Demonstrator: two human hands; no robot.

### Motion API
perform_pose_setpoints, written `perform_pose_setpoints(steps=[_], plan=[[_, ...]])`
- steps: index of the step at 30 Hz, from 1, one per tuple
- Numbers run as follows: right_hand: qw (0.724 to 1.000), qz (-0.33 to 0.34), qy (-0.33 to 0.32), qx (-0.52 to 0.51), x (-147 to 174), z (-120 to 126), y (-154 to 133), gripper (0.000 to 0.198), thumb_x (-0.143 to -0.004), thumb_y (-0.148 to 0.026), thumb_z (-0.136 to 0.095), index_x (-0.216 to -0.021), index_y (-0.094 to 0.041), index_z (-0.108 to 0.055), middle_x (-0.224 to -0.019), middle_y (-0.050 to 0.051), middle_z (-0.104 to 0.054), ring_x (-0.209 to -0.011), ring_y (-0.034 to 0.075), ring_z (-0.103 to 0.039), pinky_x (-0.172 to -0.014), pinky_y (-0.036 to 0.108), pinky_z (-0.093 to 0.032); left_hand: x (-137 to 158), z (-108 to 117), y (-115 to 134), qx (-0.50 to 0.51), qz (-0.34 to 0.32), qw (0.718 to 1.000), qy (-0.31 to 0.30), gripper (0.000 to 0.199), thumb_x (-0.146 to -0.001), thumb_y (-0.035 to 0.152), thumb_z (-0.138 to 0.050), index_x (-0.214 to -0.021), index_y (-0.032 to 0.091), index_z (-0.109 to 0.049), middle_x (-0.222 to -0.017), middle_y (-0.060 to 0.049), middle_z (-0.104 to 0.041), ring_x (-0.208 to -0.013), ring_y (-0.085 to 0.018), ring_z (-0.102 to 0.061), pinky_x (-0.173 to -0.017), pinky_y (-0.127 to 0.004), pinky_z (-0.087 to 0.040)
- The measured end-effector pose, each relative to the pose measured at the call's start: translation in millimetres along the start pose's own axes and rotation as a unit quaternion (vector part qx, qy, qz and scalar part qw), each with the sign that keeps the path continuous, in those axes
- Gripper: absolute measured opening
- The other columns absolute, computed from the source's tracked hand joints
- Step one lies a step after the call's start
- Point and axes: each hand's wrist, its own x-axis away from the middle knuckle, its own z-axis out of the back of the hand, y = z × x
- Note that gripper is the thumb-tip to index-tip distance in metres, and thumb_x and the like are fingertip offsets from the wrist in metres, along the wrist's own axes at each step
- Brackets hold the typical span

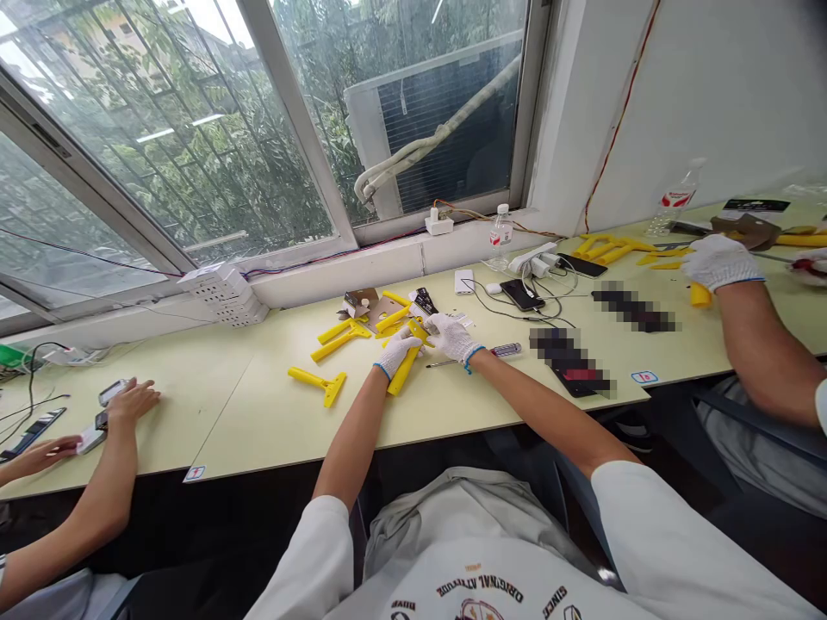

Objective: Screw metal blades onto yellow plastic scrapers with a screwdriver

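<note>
My left hand (399, 351), in a white knitted glove, is closed around a yellow plastic scraper (401, 376), whose handle points down toward me. Pressed together at the scraper's head are the fingers of my gloved right hand (456, 339); whether they pinch the head itself or something small there is too fine to see. A screwdriver (506, 350) with a clear handle lies by my right wrist, its shaft partly behind the hand. To the left rests a loose yellow scraper (320, 384). More yellow scrapers (342, 336) lie beyond my left hand.
Small boxes (359, 301) and a black packet (424, 301) lie behind the scrapers. Phones, cables and a power strip (539, 258) sit back right near a water bottle (500, 237). A co-worker's gloved hand (724, 261) is at right, another person's bare hand (133, 401) at left.
</note>
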Motion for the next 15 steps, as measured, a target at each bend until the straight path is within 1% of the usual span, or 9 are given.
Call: perform_pose_setpoints(steps=[6, 11, 15], plan=[[1.000, -0.016, -0.007, -0.006, 1.5, 5.0, -0.9, 0.044, -0.109, -0.044, -0.069, -0.139, -0.012, -0.068, -0.133, 0.012, -0.068, -0.117, 0.020, -0.069, -0.104, 0.039, -0.062, -3.6, 0.3, 0.2, -0.015, 0.021, 1.000, -0.002, 0.041, -0.108, 0.042, -0.071, -0.141, 0.018, -0.068, -0.141, -0.013, -0.069, -0.119, -0.026, -0.071, -0.101, -0.047, -0.064], [0.998, -0.038, -0.034, -0.019, 3.7, 11.4, -5.1, 0.045, -0.109, -0.045, -0.068, -0.139, -0.011, -0.068, -0.132, 0.011, -0.069, -0.117, 0.021, -0.070, -0.103, 0.039, -0.062, -1.2, 1.5, -3.3, -0.038, 0.017, 0.999, -0.002, 0.045, -0.106, 0.042, -0.073, -0.143, 0.016, -0.067, -0.142, -0.014, -0.068, -0.122, -0.028, -0.071, -0.102, -0.050, -0.064], [0.997, -0.060, -0.046, -0.031, 3.6, 11.7, -10.2, 0.045, -0.109, -0.044, -0.068, -0.139, -0.012, -0.068, -0.133, 0.012, -0.069, -0.117, 0.020, -0.070, -0.103, 0.039, -0.063, -3.0, 2.6, -6.1, -0.062, 0.012, 0.998, -0.004, 0.043, -0.107, 0.042, -0.072, -0.142, 0.018, -0.067, -0.143, -0.014, -0.067, -0.122, -0.027, -0.071, -0.103, -0.049, -0.064]])
